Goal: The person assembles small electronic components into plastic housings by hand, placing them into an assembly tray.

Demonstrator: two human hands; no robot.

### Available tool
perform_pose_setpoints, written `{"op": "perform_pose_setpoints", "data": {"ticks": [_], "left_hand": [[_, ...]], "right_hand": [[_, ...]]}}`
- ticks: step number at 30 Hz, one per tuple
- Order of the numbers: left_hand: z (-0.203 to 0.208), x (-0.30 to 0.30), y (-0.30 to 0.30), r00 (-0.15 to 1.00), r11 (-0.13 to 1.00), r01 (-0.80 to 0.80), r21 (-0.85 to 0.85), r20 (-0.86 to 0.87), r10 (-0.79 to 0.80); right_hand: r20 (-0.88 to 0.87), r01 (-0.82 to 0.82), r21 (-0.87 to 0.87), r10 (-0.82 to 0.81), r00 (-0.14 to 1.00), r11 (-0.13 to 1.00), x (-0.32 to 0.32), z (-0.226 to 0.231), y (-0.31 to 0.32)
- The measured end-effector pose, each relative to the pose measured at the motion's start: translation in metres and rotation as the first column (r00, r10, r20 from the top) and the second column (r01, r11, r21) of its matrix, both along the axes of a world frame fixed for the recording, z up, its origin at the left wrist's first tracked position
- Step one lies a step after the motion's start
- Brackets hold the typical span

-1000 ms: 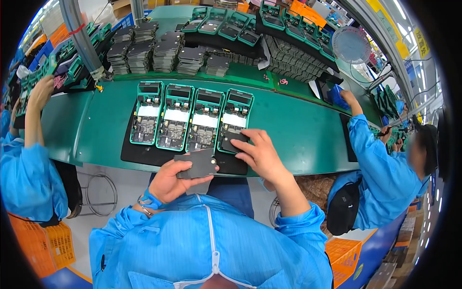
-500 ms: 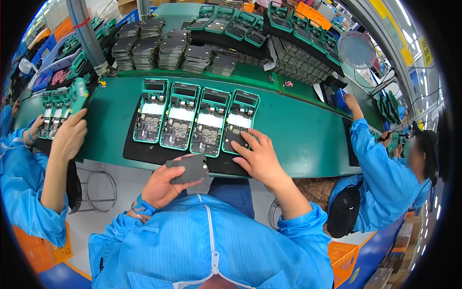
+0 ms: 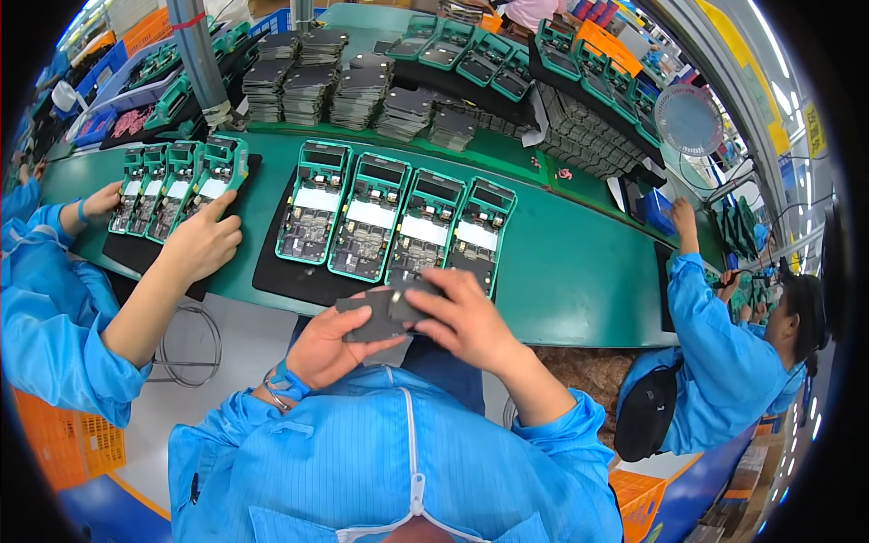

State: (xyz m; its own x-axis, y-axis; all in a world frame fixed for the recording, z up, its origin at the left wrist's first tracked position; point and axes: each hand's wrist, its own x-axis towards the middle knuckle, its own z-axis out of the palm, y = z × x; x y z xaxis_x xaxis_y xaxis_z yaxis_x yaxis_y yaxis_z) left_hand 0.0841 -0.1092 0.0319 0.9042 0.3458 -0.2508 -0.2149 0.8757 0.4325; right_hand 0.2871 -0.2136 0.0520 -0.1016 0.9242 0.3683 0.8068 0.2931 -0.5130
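My left hand holds a small stack of thin dark grey plates in front of the table edge, thumb on top and fingers beneath. Over the stack, my right hand has its fingertips on a dark grey plate, slightly blurred, that sits askew on the others. Beyond my hands, a row of several green-framed device housings lies on a black mat. The rightmost housing has a plain dark plate over its lower half. Circuit boards show in the others, such as the leftmost housing.
At left, a co-worker's hand touches another row of housings. Tall stacks of dark plates stand at the back, beside trays of housings. On the right, another person sits by a blue box.
My right hand has left the rightmost housing and come back to the plates in my left hand. The co-worker at left has set a raised housing down in the row.
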Motion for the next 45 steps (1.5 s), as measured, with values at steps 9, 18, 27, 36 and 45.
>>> {"op": "perform_pose_setpoints", "data": {"ticks": [9,18,27,36,45], "left_hand": [[0.003,-0.032,0.011,0.996,0.998,-0.06,-0.024,0.062,0.062],[0.007,-0.041,0.011,0.993,0.993,-0.111,0.038,-0.045,0.112],[-0.001,-0.035,0.01,0.992,0.99,-0.092,0.104,-0.077,0.1],[-0.009,-0.038,0.019,0.989,0.989,-0.147,0.021,-0.02,0.148],[-0.009,-0.068,0.03,0.961,0.96,-0.277,-0.048,0.014,0.278]], "right_hand": [[0.283,0.154,0.041,-0.16,0.946,0.987,0.008,-0.022,0.023],[0.366,0.131,-0.006,-0.12,0.923,0.991,0.006,-0.006,0.023],[0.391,0.112,0.006,-0.106,0.914,0.994,-0.009,-0.003,0.028],[0.053,-0.183,-0.021,0.184,0.981,0.983,-0.037,-0.002,0.051],[0.279,0.048,0.047,-0.059,0.958,0.998,-0.028,-0.02,0.082]]}}
